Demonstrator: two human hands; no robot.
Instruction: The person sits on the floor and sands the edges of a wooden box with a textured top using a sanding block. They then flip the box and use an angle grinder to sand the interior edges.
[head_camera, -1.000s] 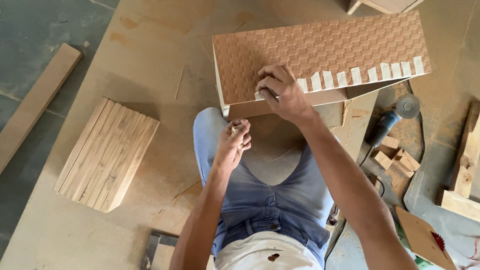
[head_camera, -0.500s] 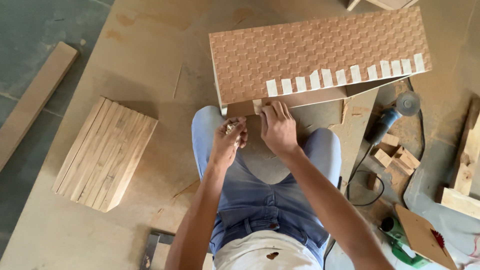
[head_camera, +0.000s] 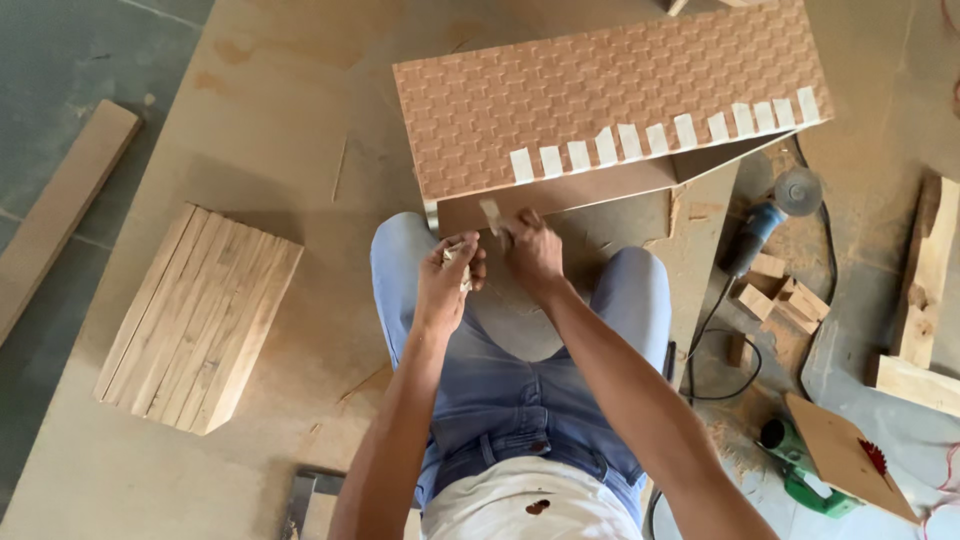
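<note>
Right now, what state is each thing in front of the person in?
Textured panel: lying on its box, a row of tape strips along its near edge.
Left hand: closed on a small tape roll.
Right hand: pinching a tape piece.
Angle grinder: lying idle.
Slat stack: bundled, untouched.

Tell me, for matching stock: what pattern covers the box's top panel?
A reddish-brown basket-weave relief on the panel, head view.

Wood and board, matt, dusty.
Panel (head_camera: 610, 100): embossed weave texture, paper tape strips (head_camera: 660, 135); block (head_camera: 195, 320): raw, striped timber.
</note>
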